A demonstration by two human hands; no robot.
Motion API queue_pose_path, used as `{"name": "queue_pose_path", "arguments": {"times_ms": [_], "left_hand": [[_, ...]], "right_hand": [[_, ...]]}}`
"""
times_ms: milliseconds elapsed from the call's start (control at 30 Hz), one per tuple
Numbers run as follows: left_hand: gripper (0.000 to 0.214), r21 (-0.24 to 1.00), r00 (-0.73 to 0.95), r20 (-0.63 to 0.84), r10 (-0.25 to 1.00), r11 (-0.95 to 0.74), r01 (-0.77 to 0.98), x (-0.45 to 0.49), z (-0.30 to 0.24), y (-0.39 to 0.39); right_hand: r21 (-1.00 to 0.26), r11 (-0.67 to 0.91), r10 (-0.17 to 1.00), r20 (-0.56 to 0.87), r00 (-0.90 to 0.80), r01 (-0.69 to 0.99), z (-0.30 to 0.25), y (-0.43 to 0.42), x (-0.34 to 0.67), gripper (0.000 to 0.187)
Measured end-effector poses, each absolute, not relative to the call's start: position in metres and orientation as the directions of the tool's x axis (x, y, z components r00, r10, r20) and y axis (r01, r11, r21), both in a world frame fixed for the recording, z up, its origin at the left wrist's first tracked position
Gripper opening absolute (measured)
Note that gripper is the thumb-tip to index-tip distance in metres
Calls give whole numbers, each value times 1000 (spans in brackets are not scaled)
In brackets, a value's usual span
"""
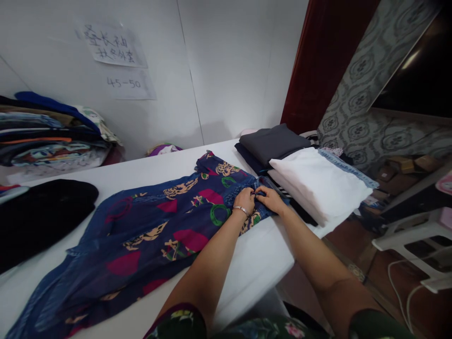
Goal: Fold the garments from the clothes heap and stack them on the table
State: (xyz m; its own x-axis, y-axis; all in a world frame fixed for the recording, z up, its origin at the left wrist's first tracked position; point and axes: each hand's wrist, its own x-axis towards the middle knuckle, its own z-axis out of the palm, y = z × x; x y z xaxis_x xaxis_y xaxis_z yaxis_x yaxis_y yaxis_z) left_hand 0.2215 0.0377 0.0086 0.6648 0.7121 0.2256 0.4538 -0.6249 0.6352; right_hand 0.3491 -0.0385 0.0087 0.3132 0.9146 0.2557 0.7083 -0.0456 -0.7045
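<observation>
A dark blue printed shirt with denim edging (183, 212) lies spread lengthwise over the white table. Its print shows magenta patches, green rings and tan animal figures. At its right end, near what looks like the collar, my left hand (244, 200) is closed on the cloth, a silver bracelet round the wrist. Close beside it, almost touching, my right hand (270, 198) pinches the denim edge. The exact spot between the fingertips is too small to make out.
Folded clothes, a white one (318, 181) and a dark grey one (273, 141) on top, sit right of my hands. A black garment (45, 216) and a tall clothes pile (49, 127) are at left. A white plastic stool (416, 235) stands on the floor at right.
</observation>
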Motion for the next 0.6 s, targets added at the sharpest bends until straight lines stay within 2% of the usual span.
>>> {"name": "queue_pose_path", "arguments": {"times_ms": [467, 600], "left_hand": [[11, 695, 643, 263, 719, -604, 391, 220, 6, 44], [12, 700, 644, 266, 717, -603, 383, 220, 6, 44]], "right_hand": [[-717, -19, 909, 277, 310, 697, 1, -42, 349, 24], [-724, -35, 912, 259, 319, 689, 1, -42, 350, 22]]}}
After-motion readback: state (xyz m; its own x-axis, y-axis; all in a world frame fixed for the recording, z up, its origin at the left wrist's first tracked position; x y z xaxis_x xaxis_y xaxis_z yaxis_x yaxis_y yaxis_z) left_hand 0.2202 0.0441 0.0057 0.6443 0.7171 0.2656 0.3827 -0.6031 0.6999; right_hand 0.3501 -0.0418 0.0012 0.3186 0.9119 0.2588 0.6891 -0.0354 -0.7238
